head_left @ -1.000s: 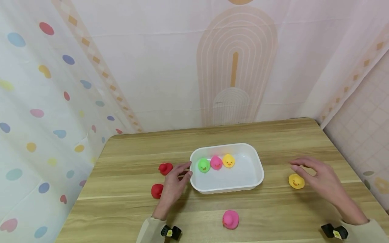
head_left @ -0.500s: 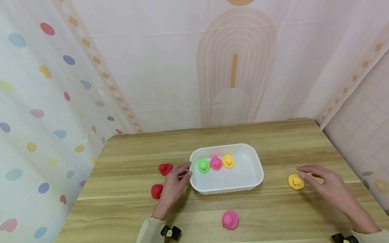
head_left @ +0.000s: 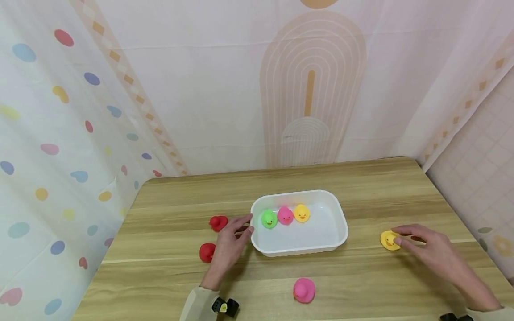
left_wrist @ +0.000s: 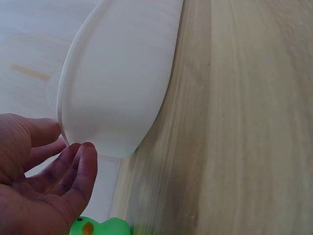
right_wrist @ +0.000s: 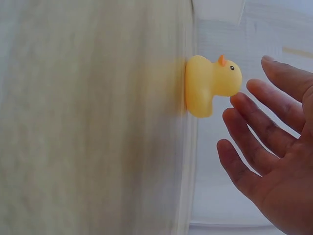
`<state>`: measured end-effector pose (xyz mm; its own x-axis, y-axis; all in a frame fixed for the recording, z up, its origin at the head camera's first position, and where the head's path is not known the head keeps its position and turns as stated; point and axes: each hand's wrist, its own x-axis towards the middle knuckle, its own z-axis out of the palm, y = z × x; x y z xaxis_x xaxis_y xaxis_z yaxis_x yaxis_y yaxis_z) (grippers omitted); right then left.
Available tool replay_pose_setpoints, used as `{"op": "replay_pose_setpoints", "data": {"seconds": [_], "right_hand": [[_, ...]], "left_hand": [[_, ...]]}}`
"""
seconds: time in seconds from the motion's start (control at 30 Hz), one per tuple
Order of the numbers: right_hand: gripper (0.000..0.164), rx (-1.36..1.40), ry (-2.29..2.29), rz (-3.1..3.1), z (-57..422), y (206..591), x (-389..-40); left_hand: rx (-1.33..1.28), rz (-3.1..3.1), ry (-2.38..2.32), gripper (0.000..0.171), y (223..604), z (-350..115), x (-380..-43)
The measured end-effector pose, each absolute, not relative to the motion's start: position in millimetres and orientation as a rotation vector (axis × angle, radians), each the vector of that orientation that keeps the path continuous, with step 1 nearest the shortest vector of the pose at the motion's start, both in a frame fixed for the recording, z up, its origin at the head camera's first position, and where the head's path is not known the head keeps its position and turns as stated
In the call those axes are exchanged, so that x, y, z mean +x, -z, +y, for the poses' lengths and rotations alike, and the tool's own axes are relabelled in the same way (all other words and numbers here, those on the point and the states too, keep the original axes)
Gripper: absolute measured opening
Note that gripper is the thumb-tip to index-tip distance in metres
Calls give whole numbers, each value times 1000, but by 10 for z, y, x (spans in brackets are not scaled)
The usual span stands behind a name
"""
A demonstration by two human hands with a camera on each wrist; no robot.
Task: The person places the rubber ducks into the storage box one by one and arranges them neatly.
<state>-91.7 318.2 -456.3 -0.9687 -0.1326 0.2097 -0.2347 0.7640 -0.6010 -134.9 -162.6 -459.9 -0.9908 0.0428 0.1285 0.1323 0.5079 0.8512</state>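
Note:
My left hand is at the left end of a white plastic tray, its fingertips touching the rim. The left wrist view shows loosely bent fingers at the tray's outer wall. A green rubber duck shows beyond that hand. My right hand reaches to a yellow rubber duck on the table, thumb and forefinger parted close beside its head. Fingers spread, the right hand faces the upright yellow duck in the right wrist view; one fingertip overlaps its head, so contact is unclear.
Inside the tray sit a green duck, a pink duck and a yellow duck. Two red ducks lie left of it. Nearer the table's front sits another pink duck. A patterned curtain hangs behind the wooden table.
My right hand drew back rightward past the yellow duck, lowered, and moved in close to it from the right. The left hand and tray stay where they were.

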Motion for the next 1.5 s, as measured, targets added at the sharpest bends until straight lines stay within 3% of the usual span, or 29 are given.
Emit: {"op": "replay_pose_setpoints", "data": {"seconds": [0.77, 1.5], "right_hand": [[31, 314, -907, -2938, 3171, 4599, -1013], [26, 352, -891, -2756, 3094, 4525, -1036]], "left_hand": [[-158, -2635, 1523, 39, 4607, -1626, -1347], [-171, -2620, 1527, 39, 4600, -1622, -1342]]}}
